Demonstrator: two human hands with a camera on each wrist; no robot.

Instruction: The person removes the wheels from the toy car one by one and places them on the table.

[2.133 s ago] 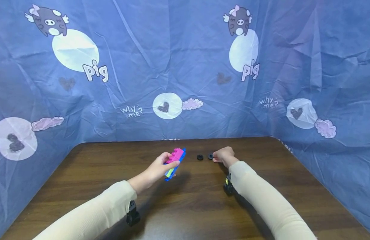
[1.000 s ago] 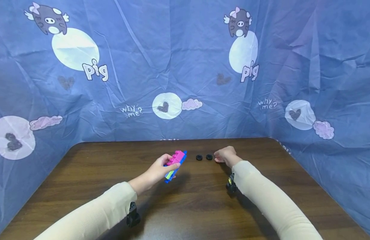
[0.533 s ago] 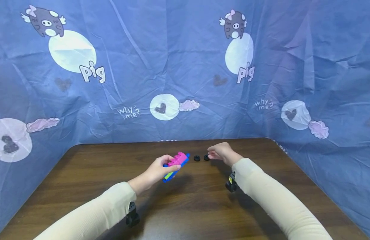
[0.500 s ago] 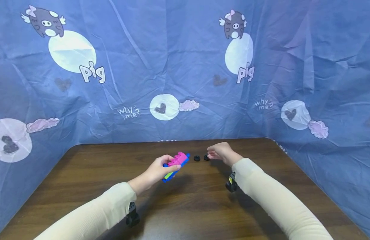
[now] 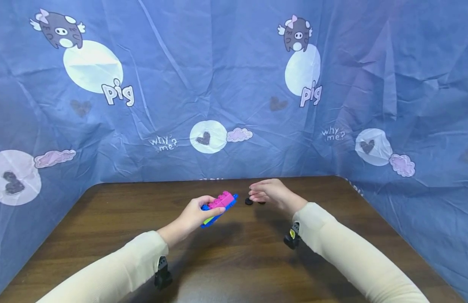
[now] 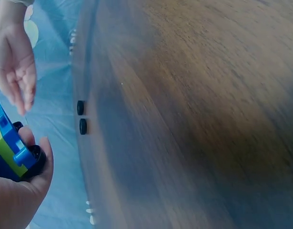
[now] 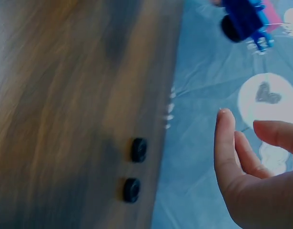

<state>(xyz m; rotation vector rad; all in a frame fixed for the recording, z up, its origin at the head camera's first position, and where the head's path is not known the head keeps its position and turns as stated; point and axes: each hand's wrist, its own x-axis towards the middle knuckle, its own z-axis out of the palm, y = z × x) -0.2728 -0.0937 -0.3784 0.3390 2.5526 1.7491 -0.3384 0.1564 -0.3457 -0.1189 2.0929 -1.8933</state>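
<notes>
My left hand (image 5: 193,215) grips a toy block car (image 5: 222,202) above the table, pink on top with blue and lime-green parts. Black wheels (image 6: 37,162) show on its underside in the left wrist view. Between the car and my right sleeve hovers my right hand (image 5: 273,192), its fingers loosely bent and holding nothing. Below it, two loose black wheels lie side by side on the table: the left wheel (image 5: 249,201), and the right wheel (image 5: 262,203), partly covered by the hand in the head view. Both wheels (image 7: 138,150) appear whole in the right wrist view.
The brown wooden table (image 5: 234,261) ends at a far edge just beyond the wheels. A blue printed cloth (image 5: 234,92) hangs behind and along the sides. Dark cameras (image 5: 163,273) are strapped to both wrists.
My right hand has left the right-hand wheel, first drawing back, then passing leftward over the wheels toward the car. My left hand keeps its grip, shifting slightly left as the car tilts.
</notes>
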